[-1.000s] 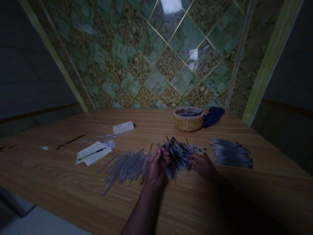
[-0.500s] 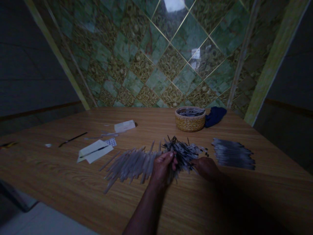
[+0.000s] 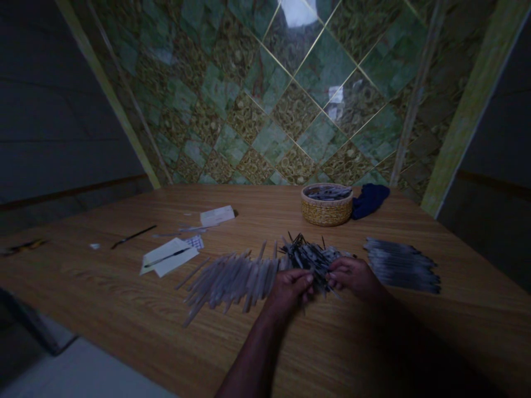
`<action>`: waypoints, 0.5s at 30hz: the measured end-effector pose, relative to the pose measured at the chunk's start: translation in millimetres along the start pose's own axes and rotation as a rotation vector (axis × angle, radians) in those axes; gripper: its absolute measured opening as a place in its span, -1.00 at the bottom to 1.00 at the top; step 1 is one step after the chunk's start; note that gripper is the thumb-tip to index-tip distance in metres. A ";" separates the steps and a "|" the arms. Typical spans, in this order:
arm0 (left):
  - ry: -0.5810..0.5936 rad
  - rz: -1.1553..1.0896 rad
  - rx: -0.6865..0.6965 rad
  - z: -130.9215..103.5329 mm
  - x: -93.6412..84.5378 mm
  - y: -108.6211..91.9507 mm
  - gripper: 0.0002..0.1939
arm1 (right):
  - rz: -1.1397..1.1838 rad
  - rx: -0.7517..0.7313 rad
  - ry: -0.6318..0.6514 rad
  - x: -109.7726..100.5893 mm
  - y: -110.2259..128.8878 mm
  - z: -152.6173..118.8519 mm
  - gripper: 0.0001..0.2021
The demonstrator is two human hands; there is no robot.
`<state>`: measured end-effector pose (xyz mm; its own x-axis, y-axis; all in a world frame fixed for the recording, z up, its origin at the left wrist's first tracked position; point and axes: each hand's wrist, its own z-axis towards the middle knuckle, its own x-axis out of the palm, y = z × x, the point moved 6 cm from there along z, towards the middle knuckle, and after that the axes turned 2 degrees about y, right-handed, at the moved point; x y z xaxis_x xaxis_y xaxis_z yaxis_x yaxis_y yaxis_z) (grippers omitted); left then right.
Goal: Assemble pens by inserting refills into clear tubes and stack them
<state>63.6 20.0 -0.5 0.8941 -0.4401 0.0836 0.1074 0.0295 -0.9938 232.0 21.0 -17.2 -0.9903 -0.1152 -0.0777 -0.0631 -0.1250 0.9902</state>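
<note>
- Left hand [image 3: 291,288], right hand [image 3: 352,275]: fingertips pinched together, too dim to tell on what.
- Ease the dark sticks [image 3: 307,252] out singly, without dragging neighbours.

Item count, desk [image 3: 124,309]: woven basket [image 3: 327,212], one; dark blue cloth [image 3: 370,200], one; white block-shaped item [image 3: 217,216], one; slender dark implements [image 3: 135,236], two; checked piece [image 3: 194,242], one; small white scrap [image 3: 95,246], one; yellow-and-black item [image 3: 29,246], one. Loose slender sticks formed three groups: one pale spread [image 3: 232,279], one dark tangled heap [image 3: 305,251] and one aligned row [image 3: 402,265] (individual sticks overlapped too closely to be counted). The basket contained one further batch [image 3: 329,192].
</note>
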 end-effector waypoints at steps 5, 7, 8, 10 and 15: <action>0.053 0.012 -0.018 -2.2 3.6 1.4 -0.71 | 0.100 -0.032 0.017 0.0 15.8 -2.8 -0.70; 0.061 0.018 -0.020 -2.9 4.2 1.4 -0.70 | 0.116 -0.045 0.002 -1.3 21.9 -4.2 -0.70; 0.068 0.027 -0.021 -3.2 4.6 1.4 -0.70 | 0.121 -0.051 -0.009 -1.8 24.8 -4.8 -0.71; 0.078 0.051 -0.022 -3.4 5.1 1.8 -0.70 | 0.120 -0.061 -0.020 -1.6 29.9 -5.7 -0.72; 0.105 0.074 -0.038 -3.5 7.4 4.6 -0.70 | 0.096 -0.061 -0.001 3.5 34.6 -6.9 -0.75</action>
<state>69.2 13.8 -4.7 0.8483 -0.5295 0.0040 0.0248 0.0321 -0.9992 227.2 9.4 15.9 -0.9915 -0.1290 0.0176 0.0399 -0.1726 0.9842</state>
